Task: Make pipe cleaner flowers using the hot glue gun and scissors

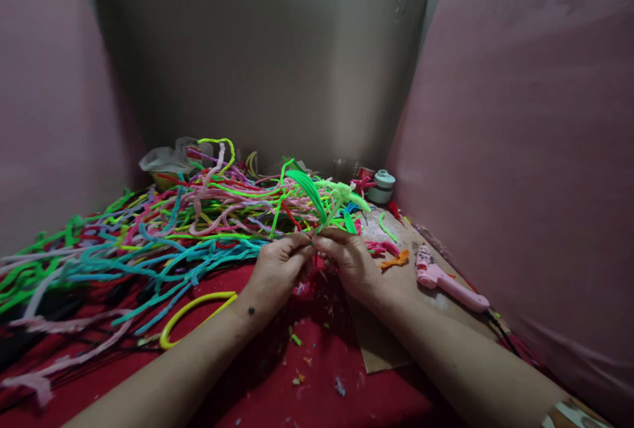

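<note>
Both hands meet in the middle, pinching the lower end of a green pipe-cleaner plant (313, 197) with a long dark green leaf and lighter green fuzzy parts at its top. My left hand (280, 269) is closed, thumb and forefinger pressed together at the stem. My right hand (349, 259) is closed on the same stem from the other side, its fingertips almost touching the left ones. The exact grip point is partly hidden by the fingers. Behind the hands lies a large heap of coloured pipe cleaners (163, 223).
A pink hot glue gun (448, 283) with a black cord lies at right on a brown board (379, 355). Orange scraps (396, 259) sit beside it. A pale jar (381, 187) stands at the back. A yellow curved handle (171, 322) rests left on the red cloth (277, 388).
</note>
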Available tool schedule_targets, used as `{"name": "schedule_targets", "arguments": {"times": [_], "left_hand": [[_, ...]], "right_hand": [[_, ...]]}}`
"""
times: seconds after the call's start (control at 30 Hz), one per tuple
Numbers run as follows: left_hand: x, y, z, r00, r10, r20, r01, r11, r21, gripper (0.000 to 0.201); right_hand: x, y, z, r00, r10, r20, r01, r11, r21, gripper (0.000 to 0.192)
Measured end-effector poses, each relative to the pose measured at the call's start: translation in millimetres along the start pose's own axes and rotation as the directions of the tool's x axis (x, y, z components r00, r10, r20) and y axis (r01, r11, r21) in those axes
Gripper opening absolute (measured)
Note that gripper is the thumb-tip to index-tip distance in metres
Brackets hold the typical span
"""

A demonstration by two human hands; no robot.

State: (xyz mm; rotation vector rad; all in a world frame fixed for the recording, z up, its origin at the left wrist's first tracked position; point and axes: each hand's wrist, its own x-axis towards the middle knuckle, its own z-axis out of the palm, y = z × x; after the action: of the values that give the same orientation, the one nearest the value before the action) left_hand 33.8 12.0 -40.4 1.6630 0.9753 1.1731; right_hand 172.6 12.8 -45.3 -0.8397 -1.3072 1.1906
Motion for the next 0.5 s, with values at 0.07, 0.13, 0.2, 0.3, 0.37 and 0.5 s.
{"name": "schedule_targets", "arguments": {"times": [0.07, 0.13, 0.2, 0.3, 0.37, 0.5], "left_hand": [[0.9, 4.2, -0.4, 0.999, -0.044, 0.007, 0.044, 0.995, -0.084, 0.022], [1.7, 6.8, -1.4, 0.998, -0.062, 0.010, 0.063, 0.988, -0.139, 0.023], [2.3, 8.4, -3.0, 0.997, -0.071, 0.024, 0.074, 0.983, -0.166, 0.025], [3.7, 10.3, -5.8, 0.995, -0.087, 0.052, 0.095, 0.980, -0.173, 0.023], [4.8, 11.5, -7.5, 0.994, -0.087, 0.071, 0.099, 0.980, -0.175, 0.021], [6.1, 11.6, -10.5, 0.987, -0.082, 0.135, 0.110, 0.970, -0.217, 0.019]], "right_hand": [[0.4, 0.7, -0.1, 1.000, 0.014, 0.006, -0.015, 0.999, 0.031, 0.015], [0.0, -0.6, 0.0, 0.999, 0.008, 0.031, -0.009, 1.000, 0.028, 0.017], [-0.9, -3.3, 0.3, 0.998, -0.014, 0.055, 0.013, 1.000, 0.025, 0.015], [-1.2, -5.7, 0.2, 0.997, -0.012, 0.071, 0.006, 0.997, 0.079, 0.010], [0.2, -4.1, -1.1, 0.997, 0.019, 0.071, -0.027, 0.993, 0.114, 0.012], [4.5, 2.8, -4.0, 0.998, 0.000, 0.065, -0.011, 0.985, 0.174, 0.014]]}}
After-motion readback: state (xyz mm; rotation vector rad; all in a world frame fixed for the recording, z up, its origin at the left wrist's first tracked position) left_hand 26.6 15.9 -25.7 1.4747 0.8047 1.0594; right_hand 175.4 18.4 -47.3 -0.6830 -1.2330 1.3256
